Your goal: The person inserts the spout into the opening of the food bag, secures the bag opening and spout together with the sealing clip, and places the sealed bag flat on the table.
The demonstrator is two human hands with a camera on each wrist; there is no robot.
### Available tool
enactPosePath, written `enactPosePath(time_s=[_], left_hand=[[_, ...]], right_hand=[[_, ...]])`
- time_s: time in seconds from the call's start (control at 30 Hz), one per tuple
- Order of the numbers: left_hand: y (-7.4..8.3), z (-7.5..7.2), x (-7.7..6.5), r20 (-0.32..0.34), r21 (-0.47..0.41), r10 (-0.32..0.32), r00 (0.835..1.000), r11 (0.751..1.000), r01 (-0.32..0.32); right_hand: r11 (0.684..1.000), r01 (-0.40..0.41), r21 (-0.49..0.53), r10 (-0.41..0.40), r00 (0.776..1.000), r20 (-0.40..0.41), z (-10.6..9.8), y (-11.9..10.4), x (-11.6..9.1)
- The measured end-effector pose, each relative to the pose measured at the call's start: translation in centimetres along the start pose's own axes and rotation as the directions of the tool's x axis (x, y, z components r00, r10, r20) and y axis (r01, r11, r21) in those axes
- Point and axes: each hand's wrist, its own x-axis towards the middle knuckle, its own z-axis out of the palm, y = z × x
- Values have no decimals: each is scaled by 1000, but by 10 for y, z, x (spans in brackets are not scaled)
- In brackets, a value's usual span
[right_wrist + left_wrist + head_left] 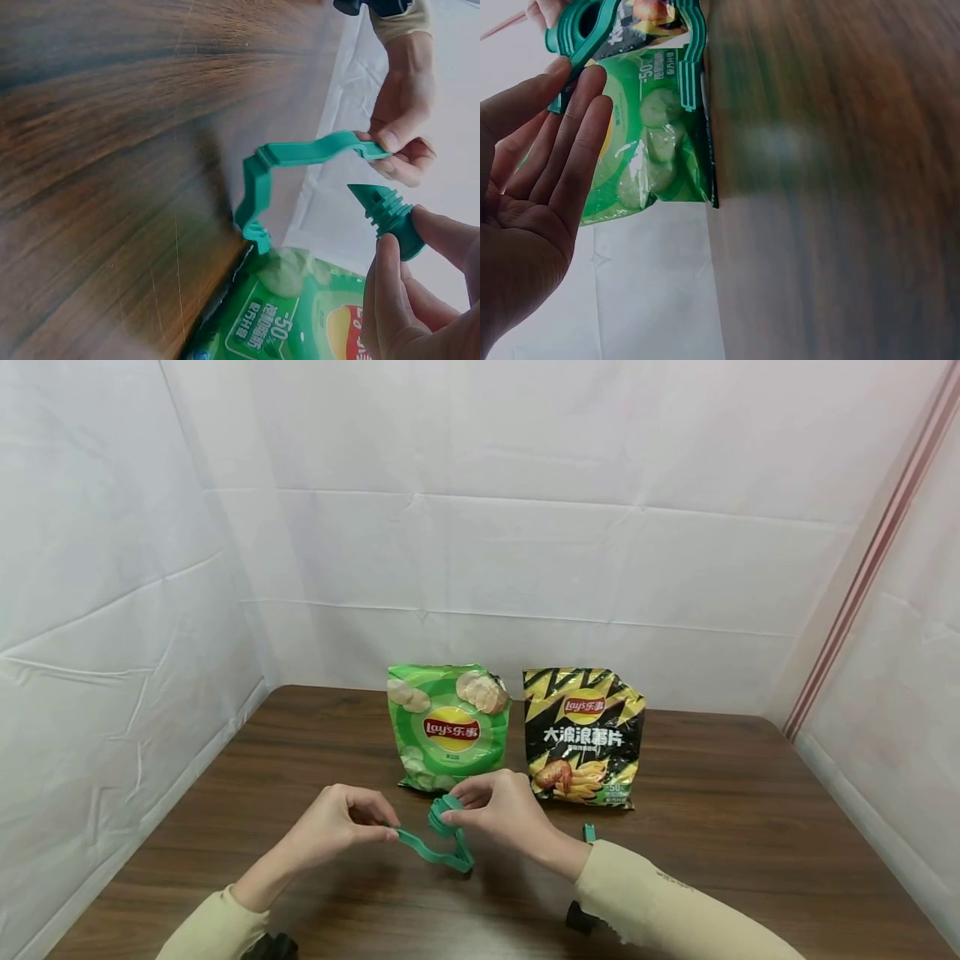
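Observation:
A bent green plastic bag clip (444, 860) has one end pinched between the thumb and fingers of my left hand (330, 827). Its other arm folds back at an angle, as the right wrist view shows. My right hand (506, 814) pinches a green threaded spout (390, 215), ribbed, with a slanted pointed tip. Clip and spout are apart in the right wrist view. Behind both hands stands a green Lay's chip bag (442, 756), upright. To its right is a black and yellow Lay's chip bag (581, 735), also upright.
A small green plastic piece (589, 832) lies on the brown wooden table (315, 727), partly hidden behind my right forearm. White sheeting (525, 560) hangs behind the table and at both sides. Black devices (272, 946) sit under my wrists.

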Motion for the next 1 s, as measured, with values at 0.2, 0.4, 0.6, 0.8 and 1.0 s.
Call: enactPosePath(time_s=[0.2, 0.4, 0.6, 0.8, 1.0], left_hand=[[-5, -1, 2, 19, 10, -13, 1000, 1000, 13], [-11, -4, 4, 67, 41, -22, 998, 999, 19], [-16, -6, 6, 122, 80, -25, 992, 997, 15], [-20, -7, 10, 157, 111, -37, 987, 994, 19], [-23, -8, 13, 206, 111, -62, 977, 993, 40]], right_hand=[[1000, 17, 22, -17, 1000, -22, -8, 3, -1], [999, 18, 35, -17, 999, -32, -16, 6, -3], [998, -12, 61, 14, 999, -30, -24, 5, -5], [996, -46, 75, 49, 998, -37, -28, 6, -7], [996, -58, 74, 62, 996, -57, -31, 9, -7]])
